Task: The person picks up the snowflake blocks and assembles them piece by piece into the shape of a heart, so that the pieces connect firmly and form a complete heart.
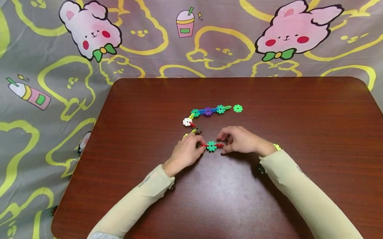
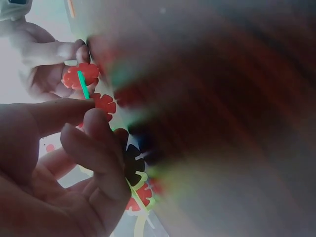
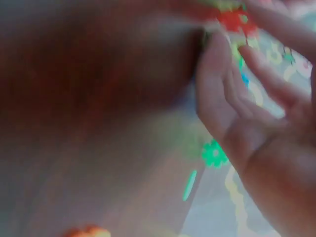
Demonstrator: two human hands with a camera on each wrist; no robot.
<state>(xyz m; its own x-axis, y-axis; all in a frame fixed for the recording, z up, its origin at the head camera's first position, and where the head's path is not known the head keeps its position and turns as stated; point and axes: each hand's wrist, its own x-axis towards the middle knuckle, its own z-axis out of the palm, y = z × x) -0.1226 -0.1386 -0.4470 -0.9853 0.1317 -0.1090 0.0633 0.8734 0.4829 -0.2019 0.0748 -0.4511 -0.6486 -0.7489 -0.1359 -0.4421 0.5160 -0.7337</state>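
A teal snowflake disc [image 1: 211,146] stands between my hands, with a red snowflake disc slotted into each side. My left hand [image 1: 187,150] pinches the left red disc [image 2: 104,105] between thumb and fingers. Around the right red disc [image 1: 220,145], the thumb and fingers of my right hand [image 1: 243,141] are spread, with a gap showing between them. In the left wrist view that red disc [image 2: 82,75] lies just in front of the right fingers. Next to my left hand, a black-brown disc [image 1: 197,129] and a yellow disc [image 1: 186,135] belong to a joined chain, partly hidden by the hand.
The chain curves away past a white disc [image 1: 187,122], a purple disc [image 1: 208,111] and a teal disc [image 1: 220,109]. One loose green disc [image 1: 237,108] lies just beyond its end. Everything sits on a brown wooden table [image 1: 137,112], with a patterned cloth [image 1: 160,58] behind.
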